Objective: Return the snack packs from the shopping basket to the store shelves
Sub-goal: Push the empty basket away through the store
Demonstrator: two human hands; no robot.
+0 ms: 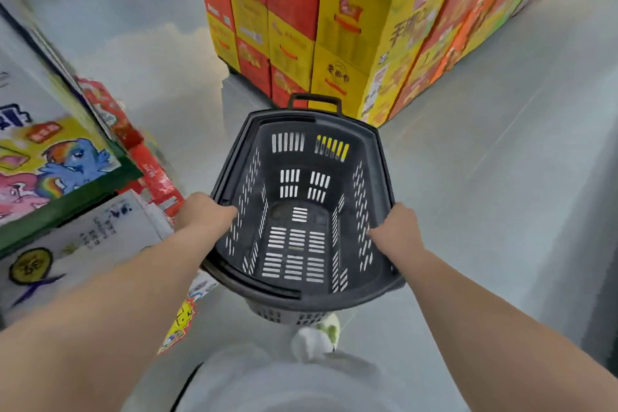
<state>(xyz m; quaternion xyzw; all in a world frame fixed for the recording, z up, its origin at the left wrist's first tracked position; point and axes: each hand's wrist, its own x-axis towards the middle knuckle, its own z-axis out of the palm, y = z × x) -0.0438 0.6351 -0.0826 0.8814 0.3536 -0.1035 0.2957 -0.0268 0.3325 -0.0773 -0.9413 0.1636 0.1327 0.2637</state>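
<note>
A black slotted shopping basket (381, 157) is held in front of me above the floor, and nothing shows inside it. My left hand (204, 214) grips its left rim, fingers curled over the edge. My right hand (396, 227) grips the right rim the same way. A black carry handle (316, 100) sticks up at the basket's far end. No snack pack is in view inside the basket.
A tall stack of red and yellow cartons (301, 27) stands just beyond the basket. Boxes with cartoon ponies (57, 160) and red packs (147, 160) line the left side. Grey tiled floor (485, 160) runs to the right. My shoe (317, 338) shows below the basket.
</note>
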